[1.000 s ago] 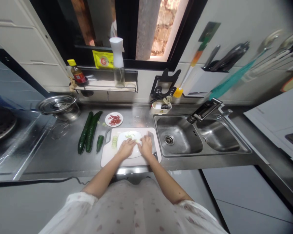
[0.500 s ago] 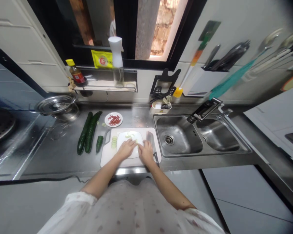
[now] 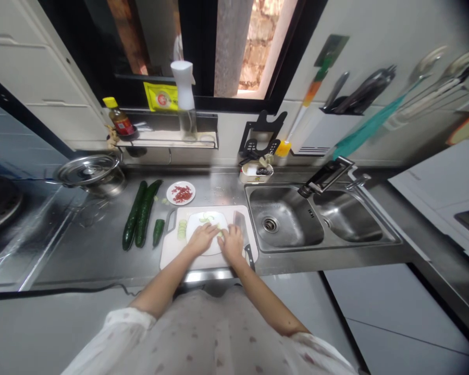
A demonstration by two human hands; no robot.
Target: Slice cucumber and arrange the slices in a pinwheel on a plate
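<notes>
A white plate (image 3: 193,221) lies on a white cutting board (image 3: 171,253), with a few pale green cucumber slices (image 3: 207,218) at its far side. Over the plate, my left hand (image 3: 202,239) and my right hand (image 3: 232,245) meet with curled fingers around more cucumber slices (image 3: 220,233), partly hidden by the fingertips. A short stack of cucumber rounds (image 3: 182,229) stands on the board left of the plate. On the board's right side lies a kitchen knife (image 3: 241,222), its black handle toward me, just past my right hand.
Two whole cucumbers (image 3: 144,216) and a cut cucumber piece (image 3: 158,232) lie left of the board. Behind it is a small plate of chopped red pieces (image 3: 181,193). A double sink (image 3: 293,249) borders the right; a lidded steel pot (image 3: 91,174) stands back left.
My right hand's fingers have shifted slightly over the plate, showing more of the cucumber slices between both hands. My left hand is nearly unmoved. The whole view has tilted slightly.
</notes>
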